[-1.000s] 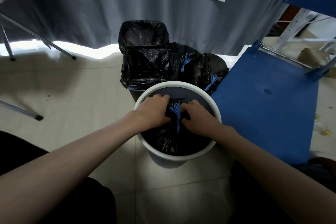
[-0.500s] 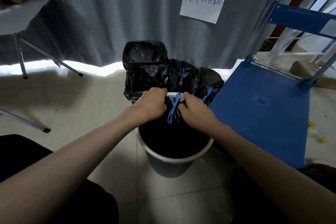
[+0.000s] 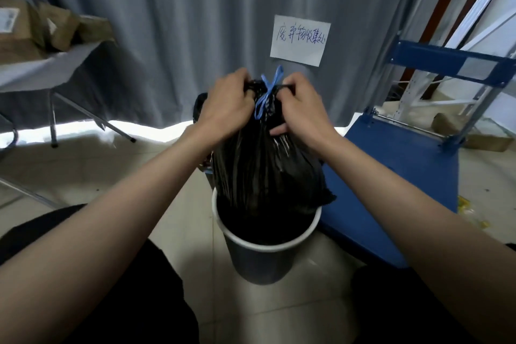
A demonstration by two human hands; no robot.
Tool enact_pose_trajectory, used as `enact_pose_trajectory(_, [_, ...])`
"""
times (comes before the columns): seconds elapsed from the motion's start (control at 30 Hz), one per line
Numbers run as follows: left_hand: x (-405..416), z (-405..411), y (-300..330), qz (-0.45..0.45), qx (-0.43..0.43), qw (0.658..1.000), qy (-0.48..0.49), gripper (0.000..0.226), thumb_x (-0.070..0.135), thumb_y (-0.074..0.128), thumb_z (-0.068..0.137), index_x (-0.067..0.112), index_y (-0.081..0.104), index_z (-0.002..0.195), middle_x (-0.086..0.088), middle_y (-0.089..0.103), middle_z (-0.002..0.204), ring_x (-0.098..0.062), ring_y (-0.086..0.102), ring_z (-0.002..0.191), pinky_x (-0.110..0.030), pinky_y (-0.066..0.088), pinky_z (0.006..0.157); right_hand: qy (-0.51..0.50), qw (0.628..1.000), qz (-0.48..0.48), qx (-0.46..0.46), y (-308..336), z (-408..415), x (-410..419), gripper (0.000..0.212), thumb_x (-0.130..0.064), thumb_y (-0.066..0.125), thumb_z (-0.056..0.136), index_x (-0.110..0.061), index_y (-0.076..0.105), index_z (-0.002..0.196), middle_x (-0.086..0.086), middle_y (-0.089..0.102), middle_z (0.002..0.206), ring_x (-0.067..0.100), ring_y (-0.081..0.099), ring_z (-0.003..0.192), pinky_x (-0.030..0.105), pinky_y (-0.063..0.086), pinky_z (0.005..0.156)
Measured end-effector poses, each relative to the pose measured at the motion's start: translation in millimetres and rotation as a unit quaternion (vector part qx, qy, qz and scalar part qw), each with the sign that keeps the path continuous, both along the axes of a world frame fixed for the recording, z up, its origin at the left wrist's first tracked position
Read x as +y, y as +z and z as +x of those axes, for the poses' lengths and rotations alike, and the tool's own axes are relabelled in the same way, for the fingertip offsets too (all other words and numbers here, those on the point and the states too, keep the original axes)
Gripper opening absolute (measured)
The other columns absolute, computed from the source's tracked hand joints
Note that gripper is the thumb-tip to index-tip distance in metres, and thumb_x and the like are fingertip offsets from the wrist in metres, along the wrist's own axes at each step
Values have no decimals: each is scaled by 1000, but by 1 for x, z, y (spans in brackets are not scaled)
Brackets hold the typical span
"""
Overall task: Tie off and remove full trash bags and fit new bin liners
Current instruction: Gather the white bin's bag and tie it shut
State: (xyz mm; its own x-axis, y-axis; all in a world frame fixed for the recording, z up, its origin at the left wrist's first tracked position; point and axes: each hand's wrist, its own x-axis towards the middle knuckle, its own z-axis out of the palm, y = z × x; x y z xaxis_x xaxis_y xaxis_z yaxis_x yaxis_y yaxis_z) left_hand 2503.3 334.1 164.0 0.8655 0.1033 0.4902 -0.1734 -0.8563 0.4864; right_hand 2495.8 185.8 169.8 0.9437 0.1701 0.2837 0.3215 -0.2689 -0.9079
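Both hands are gripping the gathered neck of the black trash bag [image 3: 265, 173], one on each side of the blue drawstring [image 3: 266, 95]. The left hand [image 3: 227, 105] is clamping its grip on the bunched plastic to the left of the knot, fingers curled over the top. The right hand [image 3: 300, 109] is clamping on the neck to the right of the knot, with fingers curled round the plastic and the thumb pressing against the bag's side.

The bag is hanging taut from the two hands, its upper body standing above the white-rimmed bin [image 3: 265, 243] and its lower part sitting inside the bin's mouth. The drawstring's loose ends are sticking up and trailing down between the hands.

The bin is standing on the tiled floor [image 3: 83, 170], just beside the blue platform cart [image 3: 413, 165] on the right. A handwritten paper sign [image 3: 300, 40] is hanging on the grey curtain [image 3: 181, 22] behind. Cardboard boxes [image 3: 36, 28] are sitting on a worktop [image 3: 42, 71] at upper left.
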Motion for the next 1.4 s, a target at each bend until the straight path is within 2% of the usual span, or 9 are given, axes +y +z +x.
enact_pose_trajectory(0.13, [-9, 21, 48, -13, -46, 999, 19, 8, 14, 46, 92, 10, 52, 88, -13, 58, 90, -30, 47, 83, -31, 25, 66, -18, 998, 57, -25, 47, 24, 4, 5, -11, 40, 98, -13, 44, 100, 3, 46, 90, 21, 61, 69, 26, 55, 45])
enact_pose_trajectory(0.33, [-25, 81, 90, -16, -46, 999, 20, 18, 17, 42, 92, 9, 58, 94, -21, 66, 105, -42, 56, 101, -39, 39, 76, -49, 994, 98, -17, 89, 79, -6, 10, -12, 41, 98, -16, 47, 92, -1, 52, 94, 19, 62, 91, 32, 60, 54])
enact_pose_trajectory(0.6, [-52, 208, 94, -34, -10, 999, -13, 31, 15, 36, 96, 6, 65, 102, -22, 66, 112, -42, 56, 106, -37, 39, 79, -119, 991, 67, -9, 84, 195, -29, 7, -13, 41, 99, -17, 44, 96, 6, 56, 103, 22, 62, 95, 39, 62, 63])
enact_pose_trajectory(0.7, [-61, 263, 86, -59, -10, 997, -55, 32, 12, 35, 96, 6, 66, 100, -19, 68, 106, -36, 58, 101, -33, 39, 81, -150, 987, 47, -22, 73, 250, -38, 6, -13, 40, 98, -17, 44, 97, 1, 57, 94, 15, 58, 80, 42, 62, 67])
enact_pose_trajectory(0.83, [-70, 319, 52, -70, -21, 994, -76, 31, 9, 36, 95, 6, 66, 101, -14, 70, 101, -31, 61, 94, -32, 40, 75, -178, 982, 2, -55, 40, 312, -52, 8, -13, 45, 93, -21, 46, 93, -7, 57, 83, 17, 55, 80, 38, 54, 80])
enact_pose_trajectory(0.9, [-75, 337, 21, -65, -15, 994, -91, 29, 7, 38, 93, 7, 66, 102, -14, 70, 103, -34, 61, 98, -36, 43, 80, -180, 980, -37, -74, 9, 328, -58, 11, -8, 47, 93, -19, 46, 94, -6, 56, 83, 16, 52, 82, 22, 39, 73])
enact_pose_trajectory(1.0, [-80, 350, -47, -34, 54, 992, -111, 31, 2, 40, 92, 5, 66, 109, -19, 68, 111, -37, 60, 104, -35, 40, 83, -155, 980, -113, -45, -57, 341, -69, 9, -2, 48, 93, -10, 51, 96, 5, 58, 93, 21, 52, 86, 21, 32, 68])
enact_pose_trajectory(1.17, [-81, 349, -154, 43, 225, 963, -142, 26, 8, 43, 96, 6, 68, 105, -20, 68, 108, -39, 62, 98, -38, 46, 80, -150, 953, -249, 84, -155, 343, -91, 15, -10, 52, 95, -5, 57, 109, 13, 63, 103, 25, 56, 89, 24, 37, 72])
enact_pose_trajectory(1.4, [-93, 345, -178, 67, 249, 954, -153, 28, 14, 41, 100, 8, 66, 112, -18, 68, 108, -36, 63, 96, -39, 49, 79, -191, 943, -257, 87, -176, 333, -93, 17, -22, 59, 89, -11, 52, 79, 12, 65, 83, 26, 59, 73, 34, 48, 63])
